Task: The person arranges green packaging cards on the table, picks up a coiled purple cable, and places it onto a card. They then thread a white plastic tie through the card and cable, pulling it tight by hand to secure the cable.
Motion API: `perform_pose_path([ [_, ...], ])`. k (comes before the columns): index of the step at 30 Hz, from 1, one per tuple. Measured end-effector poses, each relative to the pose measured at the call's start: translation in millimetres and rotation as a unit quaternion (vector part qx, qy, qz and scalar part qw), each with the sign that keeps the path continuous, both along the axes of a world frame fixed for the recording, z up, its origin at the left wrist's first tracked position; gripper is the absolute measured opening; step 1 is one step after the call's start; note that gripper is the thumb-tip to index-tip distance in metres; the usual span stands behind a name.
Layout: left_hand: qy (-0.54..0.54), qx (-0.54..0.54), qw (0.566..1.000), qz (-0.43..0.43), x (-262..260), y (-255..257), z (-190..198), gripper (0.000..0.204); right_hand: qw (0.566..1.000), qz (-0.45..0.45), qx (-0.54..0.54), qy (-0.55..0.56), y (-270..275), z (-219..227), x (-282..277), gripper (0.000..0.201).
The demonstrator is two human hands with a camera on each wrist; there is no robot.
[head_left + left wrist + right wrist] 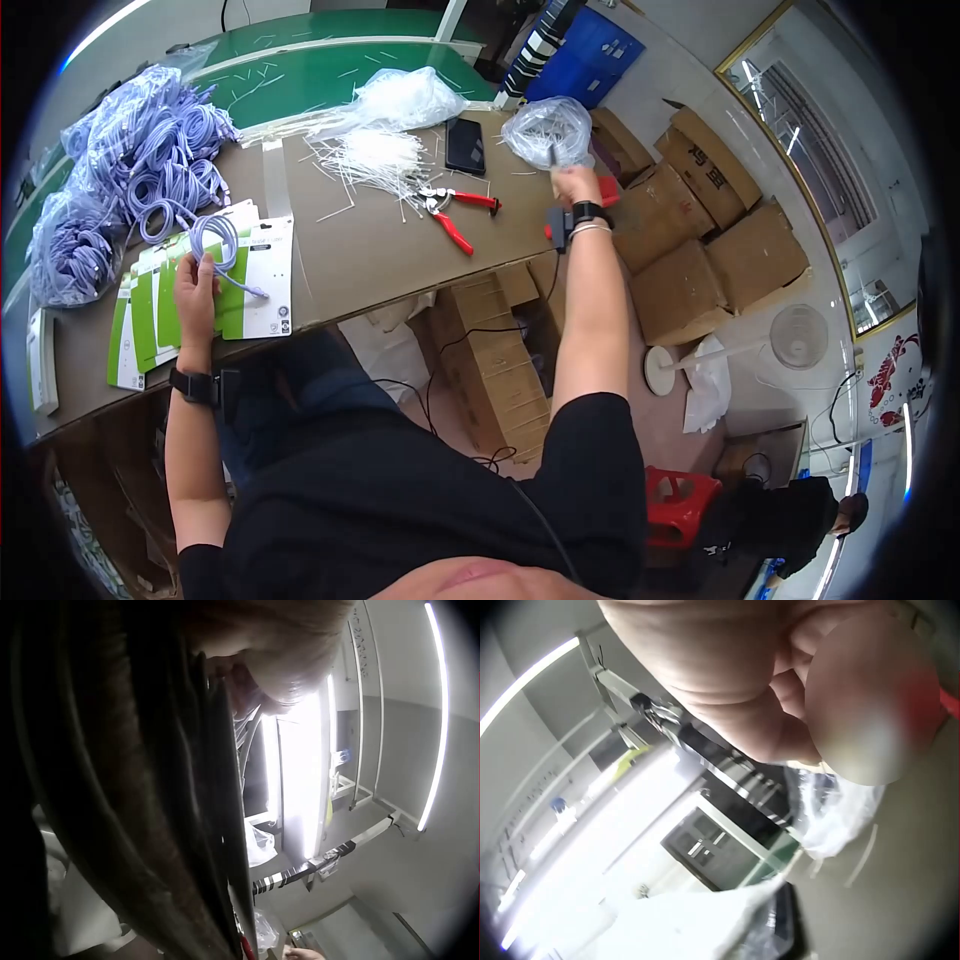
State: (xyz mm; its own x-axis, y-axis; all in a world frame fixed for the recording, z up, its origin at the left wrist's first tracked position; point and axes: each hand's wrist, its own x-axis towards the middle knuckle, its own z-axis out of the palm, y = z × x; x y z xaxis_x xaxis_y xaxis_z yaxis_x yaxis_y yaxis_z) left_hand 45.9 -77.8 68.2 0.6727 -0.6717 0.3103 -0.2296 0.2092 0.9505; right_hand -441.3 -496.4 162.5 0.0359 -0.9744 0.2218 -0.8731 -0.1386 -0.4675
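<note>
At the left of the head view my left hand (197,300) grips a small coil of lilac cable (214,243), thumb across its lower edge. Its loose end hangs over green-and-white packaging cards (262,290) spread below. The left wrist view shows little beyond part of that hand. My right hand (577,185) is at the table's right end with fingers curled. A narrow dark object (553,155) sticks out from its fingertips, in front of a clear bag (546,128) of white strips; I cannot tell its kind. A red object (608,190) shows just beside this hand.
Bagged lilac cables (165,150) are heaped at the left. Red-handled pliers (450,212) lie mid-table beside loose white cable ties (375,160) and a black phone (465,146). Cardboard boxes (665,215) stand off the right end. A person in dark clothes (785,520) is at lower right.
</note>
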Motion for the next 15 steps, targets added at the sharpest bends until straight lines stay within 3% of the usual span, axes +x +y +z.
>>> perform_pose_path([
  [2, -0.007, 0.018, 1.0, 0.004, -3, 1, -2, 0.014, 0.988, 0.06, 0.021, -0.138, 15, 40, -6, 0.017],
  [4, -0.004, 0.008, 1.0, 0.007, -5, 1, 1, 0.015, 0.963, 0.129, -0.031, -0.234, 27, 74, -6, 0.015],
  [6, -0.008, 0.001, 1.0, 0.008, -6, 1, 2, 0.015, 0.936, 0.12, -0.009, -0.331, 44, 114, 6, 0.011],
  [10, -0.027, 0.009, 1.0, 0.003, -1, 3, -1, 0.016, 0.929, 0.149, -0.084, -0.327, 39, 179, 32, 0.014],
  [15, -0.043, 0.058, 0.997, 0.031, -10, 13, 5, 0.014, 0.912, 0.195, -0.201, -0.299, -19, 209, 69, 0.015],
])
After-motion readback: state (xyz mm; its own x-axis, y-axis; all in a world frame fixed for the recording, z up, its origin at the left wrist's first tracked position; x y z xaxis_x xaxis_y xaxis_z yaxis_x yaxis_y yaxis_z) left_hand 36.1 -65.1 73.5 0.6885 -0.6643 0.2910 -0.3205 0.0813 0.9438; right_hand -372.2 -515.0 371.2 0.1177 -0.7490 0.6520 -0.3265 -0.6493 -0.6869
